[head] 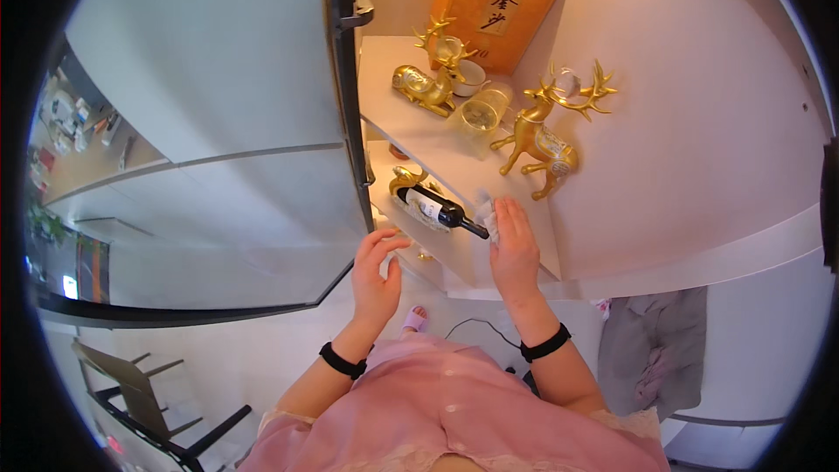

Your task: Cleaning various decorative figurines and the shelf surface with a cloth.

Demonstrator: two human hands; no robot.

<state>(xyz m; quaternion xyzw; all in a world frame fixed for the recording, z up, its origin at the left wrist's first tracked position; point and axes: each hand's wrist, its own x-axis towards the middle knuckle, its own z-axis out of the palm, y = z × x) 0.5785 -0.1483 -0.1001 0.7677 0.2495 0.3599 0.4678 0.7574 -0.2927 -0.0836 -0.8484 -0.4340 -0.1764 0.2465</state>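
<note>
My right hand (516,249) holds a crumpled whitish cloth (487,213) against the front edge of the upper cabinet shelf (436,141). My left hand (378,275) hangs in the air before the lower shelves, fingers apart and curled, with nothing in it. On the shelf below, a dark wine bottle (451,213) with a white label lies tilted in a gold holder (408,177). Its neck points toward my right hand. A standing gold deer figurine (541,137) is on the upper shelf, just beyond the cloth.
Also on the upper shelf are a lying gold deer (423,85), a clear glass cup (482,115), a white cup (469,78) and a wooden box (505,6) bearing writing. At left stands a dark-framed glass door (255,78). A chair (128,380) is at lower left.
</note>
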